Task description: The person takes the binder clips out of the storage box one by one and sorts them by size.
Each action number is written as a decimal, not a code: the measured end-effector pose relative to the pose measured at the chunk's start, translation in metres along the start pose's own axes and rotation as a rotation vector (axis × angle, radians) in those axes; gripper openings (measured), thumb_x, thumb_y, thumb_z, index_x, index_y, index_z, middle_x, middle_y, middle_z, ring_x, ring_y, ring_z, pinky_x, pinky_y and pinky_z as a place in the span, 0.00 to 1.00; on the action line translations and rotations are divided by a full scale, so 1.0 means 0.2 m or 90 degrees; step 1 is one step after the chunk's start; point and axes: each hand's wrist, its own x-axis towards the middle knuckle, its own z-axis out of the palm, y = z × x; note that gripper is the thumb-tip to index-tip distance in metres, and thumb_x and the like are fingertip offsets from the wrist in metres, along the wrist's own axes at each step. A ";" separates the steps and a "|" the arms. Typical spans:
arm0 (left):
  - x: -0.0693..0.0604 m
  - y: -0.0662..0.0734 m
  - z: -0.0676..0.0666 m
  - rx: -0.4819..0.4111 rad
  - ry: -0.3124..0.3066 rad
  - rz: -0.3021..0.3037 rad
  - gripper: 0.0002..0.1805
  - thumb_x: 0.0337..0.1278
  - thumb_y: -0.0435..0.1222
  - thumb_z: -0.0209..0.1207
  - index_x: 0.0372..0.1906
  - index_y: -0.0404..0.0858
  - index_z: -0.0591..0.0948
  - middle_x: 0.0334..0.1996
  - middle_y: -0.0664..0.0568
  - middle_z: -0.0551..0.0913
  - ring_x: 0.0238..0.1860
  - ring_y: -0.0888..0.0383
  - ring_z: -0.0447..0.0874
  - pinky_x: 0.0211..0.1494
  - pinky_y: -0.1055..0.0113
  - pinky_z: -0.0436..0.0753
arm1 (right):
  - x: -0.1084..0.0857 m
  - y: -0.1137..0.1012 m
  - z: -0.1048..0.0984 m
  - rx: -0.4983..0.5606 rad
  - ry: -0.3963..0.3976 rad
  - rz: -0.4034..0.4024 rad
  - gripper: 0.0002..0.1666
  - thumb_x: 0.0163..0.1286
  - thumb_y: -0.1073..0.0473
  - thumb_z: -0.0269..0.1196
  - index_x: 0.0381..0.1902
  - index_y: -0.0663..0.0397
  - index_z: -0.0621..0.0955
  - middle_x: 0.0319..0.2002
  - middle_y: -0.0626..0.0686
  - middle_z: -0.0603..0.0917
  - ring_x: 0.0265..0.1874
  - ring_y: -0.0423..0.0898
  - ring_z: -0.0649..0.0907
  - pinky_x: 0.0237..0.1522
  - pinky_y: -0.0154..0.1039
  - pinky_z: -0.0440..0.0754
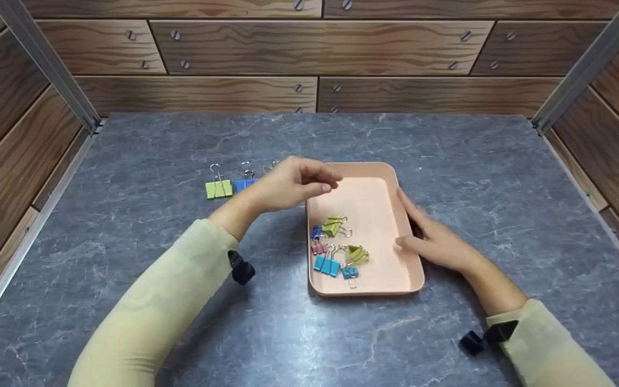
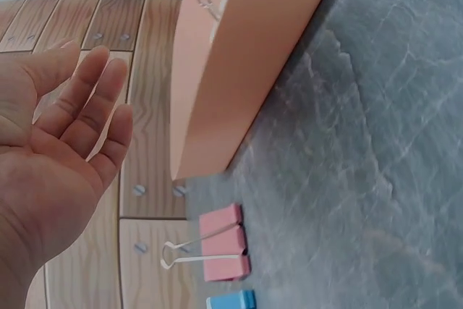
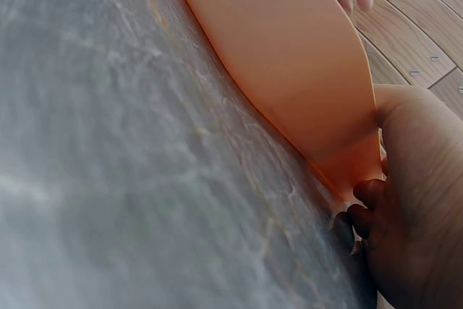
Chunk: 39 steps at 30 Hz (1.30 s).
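1. Peach tray [image 1: 371, 201], flat on grey table [image 1: 476, 161]; several coloured clips [image 1: 326, 265] inside, toward near left.
2. Grasped at right wall by right hand [image 1: 438, 242], thumb over rim.
3. Above left rim: left hand [image 1: 288, 185], released, fingers loosely bent.
4. Left of tray: green clip [image 1: 218, 189], blue clip [image 1: 244, 185], pink clip [image 2: 224, 244].

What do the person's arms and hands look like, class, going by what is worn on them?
The left hand and right hand wear no gloves. The left sleeve and right sleeve are pale yellow-green, ending short of the hands. Near each cuff sits a small black device, left and right; no cables show.
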 end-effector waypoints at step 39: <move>0.09 -0.14 0.17 0.125 -0.185 -0.015 0.18 0.66 0.21 0.60 0.59 0.30 0.87 0.55 0.42 0.89 0.56 0.52 0.86 0.65 0.65 0.81 | 0.00 -0.01 0.00 0.005 -0.004 0.008 0.58 0.74 0.53 0.66 0.88 0.34 0.44 0.85 0.61 0.49 0.82 0.63 0.52 0.80 0.62 0.50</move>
